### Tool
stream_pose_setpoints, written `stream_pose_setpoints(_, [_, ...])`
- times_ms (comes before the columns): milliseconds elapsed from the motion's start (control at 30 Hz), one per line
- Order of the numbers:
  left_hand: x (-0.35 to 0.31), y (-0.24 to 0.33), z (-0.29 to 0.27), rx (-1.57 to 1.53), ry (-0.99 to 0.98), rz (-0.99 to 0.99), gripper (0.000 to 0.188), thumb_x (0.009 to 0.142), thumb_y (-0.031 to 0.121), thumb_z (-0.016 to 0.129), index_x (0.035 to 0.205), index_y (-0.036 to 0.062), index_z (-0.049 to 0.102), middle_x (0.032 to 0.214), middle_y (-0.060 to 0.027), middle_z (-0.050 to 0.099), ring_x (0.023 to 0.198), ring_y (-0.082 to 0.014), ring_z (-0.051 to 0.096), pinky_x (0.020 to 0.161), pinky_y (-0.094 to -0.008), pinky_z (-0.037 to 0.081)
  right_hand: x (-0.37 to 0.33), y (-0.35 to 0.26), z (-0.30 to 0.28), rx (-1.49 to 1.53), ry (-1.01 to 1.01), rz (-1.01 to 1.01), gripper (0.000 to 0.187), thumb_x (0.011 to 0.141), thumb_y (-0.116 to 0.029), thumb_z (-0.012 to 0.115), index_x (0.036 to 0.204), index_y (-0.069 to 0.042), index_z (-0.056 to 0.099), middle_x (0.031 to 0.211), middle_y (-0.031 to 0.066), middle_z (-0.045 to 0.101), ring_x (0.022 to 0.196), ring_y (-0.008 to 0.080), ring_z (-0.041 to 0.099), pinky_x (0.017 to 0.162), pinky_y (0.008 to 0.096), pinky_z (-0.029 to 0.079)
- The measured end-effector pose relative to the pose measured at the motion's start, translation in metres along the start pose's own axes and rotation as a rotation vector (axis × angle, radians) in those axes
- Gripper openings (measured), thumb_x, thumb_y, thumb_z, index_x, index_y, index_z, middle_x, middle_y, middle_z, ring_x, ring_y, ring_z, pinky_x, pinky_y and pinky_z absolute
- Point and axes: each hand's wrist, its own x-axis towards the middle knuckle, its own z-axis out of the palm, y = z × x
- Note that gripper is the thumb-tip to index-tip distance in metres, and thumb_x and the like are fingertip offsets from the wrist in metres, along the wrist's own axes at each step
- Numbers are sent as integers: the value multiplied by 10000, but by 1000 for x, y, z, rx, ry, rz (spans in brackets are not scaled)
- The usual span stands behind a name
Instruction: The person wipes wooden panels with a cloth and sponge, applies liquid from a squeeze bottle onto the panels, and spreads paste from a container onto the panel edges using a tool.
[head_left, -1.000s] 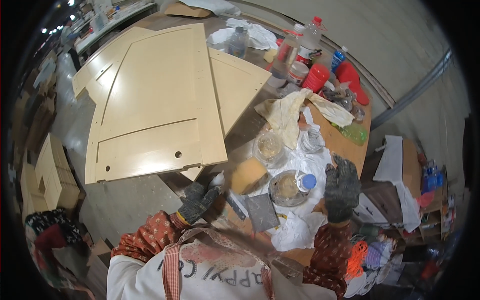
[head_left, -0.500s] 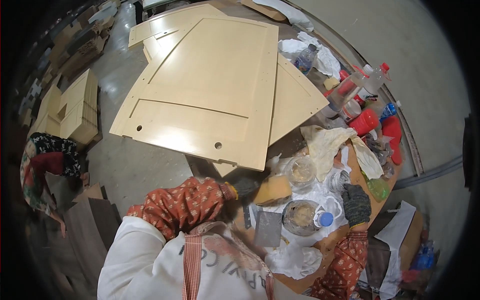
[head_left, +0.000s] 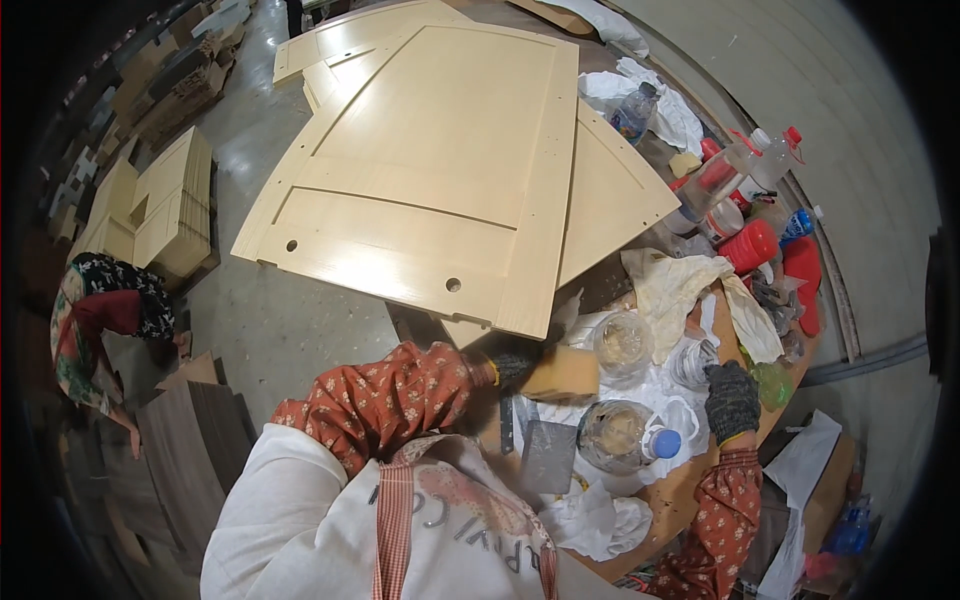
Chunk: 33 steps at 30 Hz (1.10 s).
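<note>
My left hand (head_left: 514,368), in a dark knitted glove, is closed on a yellow sponge block (head_left: 560,374) beside the near edge of the stacked panels. Its fingers are partly hidden by the sponge. To the right, my right hand (head_left: 732,402), gloved alike, is curled at the side of a ribbed clear plastic bottle (head_left: 690,364). Between the hands stand a round clear tub (head_left: 622,346) and, nearer me, a cut clear jug (head_left: 612,432) with a blue cap (head_left: 664,444). A grey flat sheet (head_left: 549,457) lies left of the jug.
Large cream panels (head_left: 430,160) lie stacked askew ahead of me. Bottles, a red container (head_left: 749,246) and stained cloths (head_left: 668,290) crowd the right side. A crumpled white cloth (head_left: 606,524) lies nearby. A bent-over person (head_left: 110,320) is at far left, beside brown stacked boards (head_left: 195,440).
The whole view has shifted slightly, so most things sit a little farther right in it. The sponge stays in my left hand, turned slightly. My right hand remains at the ribbed bottle.
</note>
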Motion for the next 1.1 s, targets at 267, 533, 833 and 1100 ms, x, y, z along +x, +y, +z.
stream_pose_setpoints(267, [-21,-26,-6,34,39,-38,362,877,105,502,1220,-6,528,1142,-167,568,959,-276,593,769,-372,501,11,4,-37,275,29,-43,206,838,-261,561,899,-106,682,842,146,646,833,335,608,747,448,466])
stream_pose_setpoints(533, [-88,-21,-34,227,62,-80,372,840,106,563,1192,-15,549,1124,-176,570,910,-283,609,718,-384,519,5,4,-49,326,-72,169,233,849,-268,554,911,-73,666,878,143,661,866,349,606,777,452,463])
stream_pose_setpoints(833, [-19,168,-94,225,209,446,561,701,164,635,1234,34,519,1202,-177,549,1098,-339,545,884,-423,472,-14,-2,-40,978,341,403,196,932,-180,547,1013,-31,645,717,43,615,585,104,555,537,251,444])
stream_pose_setpoints(1100, [105,134,-56,550,-240,-286,782,608,361,729,1304,100,487,1395,-258,377,1279,-418,394,995,-510,388,-18,-50,-41,1476,434,517,225,948,-178,531,1068,-18,635,735,24,611,577,57,517,518,209,422])
